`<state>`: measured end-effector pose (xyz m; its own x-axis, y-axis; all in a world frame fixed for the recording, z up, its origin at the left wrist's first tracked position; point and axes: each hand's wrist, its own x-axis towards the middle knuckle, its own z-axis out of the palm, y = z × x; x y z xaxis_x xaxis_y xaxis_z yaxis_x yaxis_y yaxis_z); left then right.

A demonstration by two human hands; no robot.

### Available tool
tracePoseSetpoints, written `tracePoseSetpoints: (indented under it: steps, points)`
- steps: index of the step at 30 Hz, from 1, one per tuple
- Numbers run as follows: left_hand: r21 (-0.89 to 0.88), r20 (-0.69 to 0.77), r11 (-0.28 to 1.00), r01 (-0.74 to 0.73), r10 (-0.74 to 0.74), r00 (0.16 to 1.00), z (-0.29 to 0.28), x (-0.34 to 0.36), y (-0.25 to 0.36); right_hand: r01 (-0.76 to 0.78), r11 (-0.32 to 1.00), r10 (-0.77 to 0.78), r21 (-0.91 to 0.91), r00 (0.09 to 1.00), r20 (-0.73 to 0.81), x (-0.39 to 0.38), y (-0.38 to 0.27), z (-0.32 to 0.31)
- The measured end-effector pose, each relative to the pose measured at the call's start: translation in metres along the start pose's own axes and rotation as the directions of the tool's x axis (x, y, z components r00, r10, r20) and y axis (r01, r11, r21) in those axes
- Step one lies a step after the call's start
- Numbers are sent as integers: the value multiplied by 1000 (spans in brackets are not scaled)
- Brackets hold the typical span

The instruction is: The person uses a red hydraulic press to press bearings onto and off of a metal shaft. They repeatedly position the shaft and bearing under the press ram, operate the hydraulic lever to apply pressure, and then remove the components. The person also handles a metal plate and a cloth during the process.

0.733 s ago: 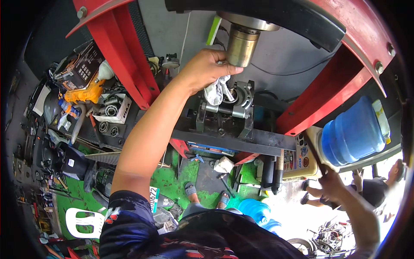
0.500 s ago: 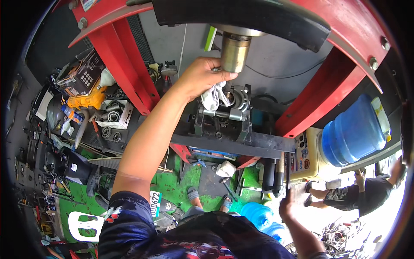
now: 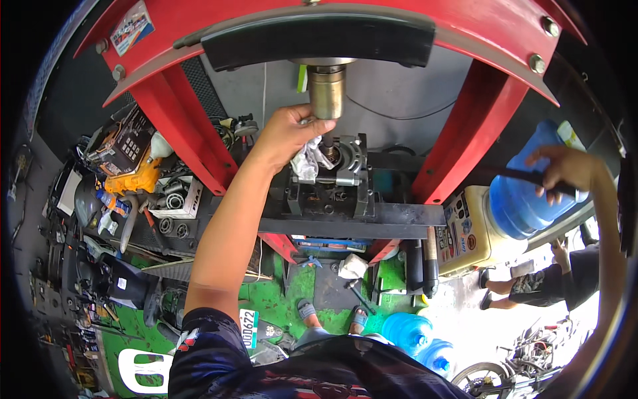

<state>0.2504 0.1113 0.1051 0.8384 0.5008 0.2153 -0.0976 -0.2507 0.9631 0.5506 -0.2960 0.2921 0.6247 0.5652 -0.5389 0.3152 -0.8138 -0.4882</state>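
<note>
The metal ram (image 3: 327,93) of a red shop press points down in the middle. My left hand (image 3: 284,138) is closed just below and beside its lower end, pinching a crumpled white rag (image 3: 306,163) against a part mostly hidden by the fingers. Under the hand, a dark shaft (image 3: 329,142) stands in a metal clamp-like ring (image 3: 350,167) on black blocks (image 3: 365,196). On the far right, my right hand (image 3: 573,170) is raised, its fingers wrapped round a long black bar (image 3: 524,175) in front of a blue water jug.
Red press legs (image 3: 475,126) flank the work, and a black crossbeam (image 3: 405,223) runs below it. Left stands a bench with a box of bearings (image 3: 178,196). A yellowish container (image 3: 475,229) is at right, a person (image 3: 538,289) beyond. Blue jugs (image 3: 407,330) sit on the floor.
My right hand has risen from low on the right to beside the upper blue jug, lifting the bar. My left hand stays at the rag below the ram. The view has shifted.
</note>
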Motion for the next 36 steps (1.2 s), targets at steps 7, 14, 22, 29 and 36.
tracePoseSetpoints:
  steps: [7, 14, 22, 29, 36]
  points:
    - [-28, -26, 1000, 9, -9, 1000, -1, -6, 0, 23, 963, -19, -267, 1000, 18, 4, 100, 134]
    - [-66, -32, 998, -12, 10, 999, 11, 2, 4, 115, 964, -205, -241, 898, -390, 102, 405, 454]
    - [-150, -145, 985, -86, 64, 987, 23, -10, -2, -34, 986, -1, -163, 978, -208, 74, 308, 412]
    - [-37, -354, 999, -21, 7, 935, -11, -45, 9, 576, 748, -663, -329, 637, -393, 32, 54, 280]
    - [-384, -546, 923, -20, -210, 811, -41, -146, -22, 869, 400, -892, -291, 296, -341, 130, -122, 245]
